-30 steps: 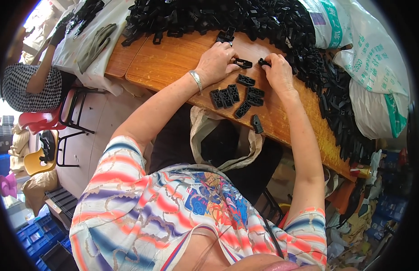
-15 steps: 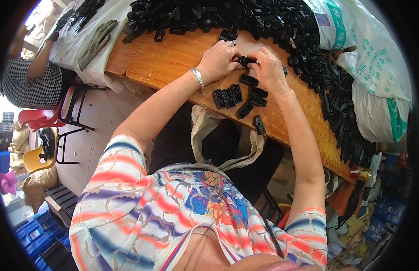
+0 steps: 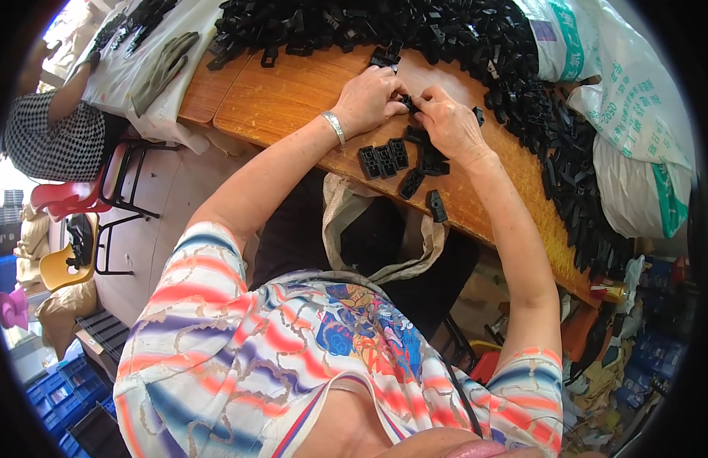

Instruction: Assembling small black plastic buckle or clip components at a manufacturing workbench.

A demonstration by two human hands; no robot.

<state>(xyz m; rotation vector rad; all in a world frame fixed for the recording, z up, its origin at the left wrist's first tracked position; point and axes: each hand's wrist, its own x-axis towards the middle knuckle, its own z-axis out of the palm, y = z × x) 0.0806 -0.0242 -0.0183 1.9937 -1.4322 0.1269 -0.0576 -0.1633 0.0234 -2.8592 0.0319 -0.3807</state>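
Left grip and right grip pinch a small black part between them over a wooden desk, black blocks just nearer the wearer, a black heap beyond both grips.

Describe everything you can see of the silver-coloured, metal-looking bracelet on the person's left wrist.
The silver-coloured, metal-looking bracelet is a shiny, fairly wide curved band worn across the wrist, just behind the left hand. It rests against bare skin, crosswise to the forearm, with the orange-brown wood-look table behind it in view. Any surface pattern is too small to make out. Its underside is hidden, so I cannot tell whether it has a clasp.
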